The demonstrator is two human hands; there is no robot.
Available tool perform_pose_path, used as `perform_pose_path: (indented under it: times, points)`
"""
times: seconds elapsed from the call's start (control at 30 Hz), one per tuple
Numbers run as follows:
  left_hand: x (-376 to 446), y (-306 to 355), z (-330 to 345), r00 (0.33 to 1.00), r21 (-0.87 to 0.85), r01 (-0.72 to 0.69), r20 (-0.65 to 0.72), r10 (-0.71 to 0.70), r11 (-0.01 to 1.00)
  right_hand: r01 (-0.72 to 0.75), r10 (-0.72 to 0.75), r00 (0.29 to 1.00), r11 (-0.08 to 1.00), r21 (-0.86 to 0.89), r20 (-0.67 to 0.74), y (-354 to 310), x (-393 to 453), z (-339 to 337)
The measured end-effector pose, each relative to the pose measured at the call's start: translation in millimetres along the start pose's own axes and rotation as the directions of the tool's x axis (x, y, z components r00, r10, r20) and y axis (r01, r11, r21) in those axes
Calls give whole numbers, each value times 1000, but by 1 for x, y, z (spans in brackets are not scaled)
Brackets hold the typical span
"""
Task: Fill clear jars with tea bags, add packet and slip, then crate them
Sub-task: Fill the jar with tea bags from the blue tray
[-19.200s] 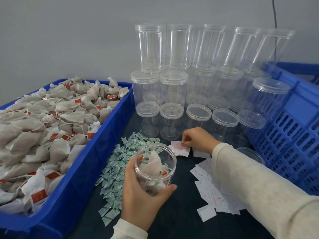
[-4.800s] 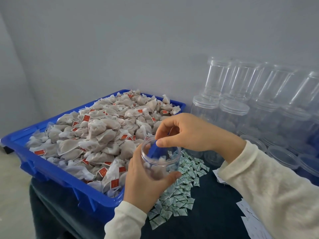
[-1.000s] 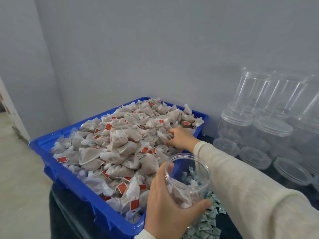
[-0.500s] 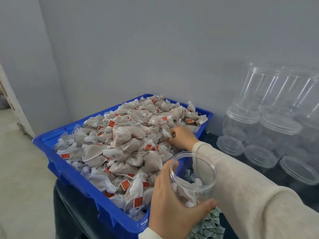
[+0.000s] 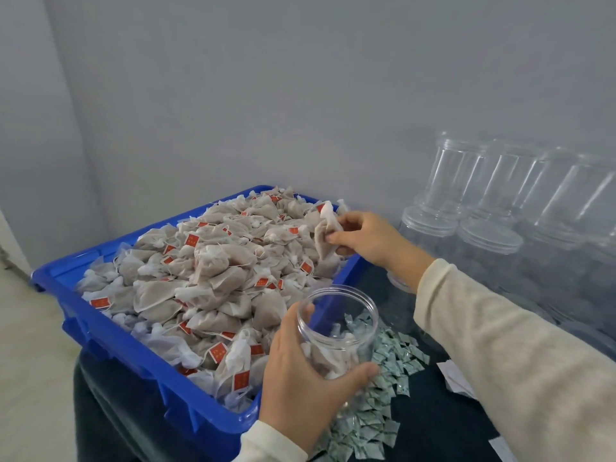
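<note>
Dark desk [image 5: 433, 425]: a light, soft tea bag [image 5: 325, 235] is pinched by the right hand [image 5: 363, 240]; the slick, rigid jar [image 5: 336, 331] is gripped round its wall by the left hand [image 5: 300, 378].

Two bare hands show, each coming out of a long sleeve; the left hand [image 5: 300, 371] wears no glove, ring or watch, and the right hand [image 5: 370, 238] is likewise plain; the fingers [image 5: 333, 236] carry short, unpainted nails where they can be seen; the right sleeve [image 5: 506, 355] is cream or off-white, a soft knit with a faintly fuzzy, flecked surface, loose on the forearm and ending at the wrist in a plain edge; the left sleeve [image 5: 273, 443] is of the same pale cloth, only its cuff in view at the bottom of the frame; no print, button or seam marking is visible on either.
</note>
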State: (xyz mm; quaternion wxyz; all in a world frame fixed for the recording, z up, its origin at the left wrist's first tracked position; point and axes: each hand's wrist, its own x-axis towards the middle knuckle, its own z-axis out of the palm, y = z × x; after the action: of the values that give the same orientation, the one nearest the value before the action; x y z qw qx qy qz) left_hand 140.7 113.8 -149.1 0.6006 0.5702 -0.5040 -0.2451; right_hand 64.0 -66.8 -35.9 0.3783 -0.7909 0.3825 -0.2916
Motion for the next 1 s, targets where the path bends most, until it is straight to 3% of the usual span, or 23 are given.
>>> perform_pose_path:
  times: [0.13,0.37,0.57,0.8,1.0]
  points:
    - [0,2,-1,1000,11,-14,-9,14,1000,17,-18,1000,992,121,7,-26,-29,-17]
    - [0,3,-1,1000,61,-10,-6,10,998,59,-78,989,987,146,126,-49,-84,-29]
    - [1,4,-1,1000,99,-5,-23,7,995,141,-115,976,981,-133,184,-48,-103,-26]
    - [0,3,0,999,80,-5,-37,8,997,183,-123,973,928,-325,196,-43,-107,-20]
    - [-1,2,0,1000,83,2,-22,-1,997,222,-83,943,879,-423,321,-43,-108,-21]
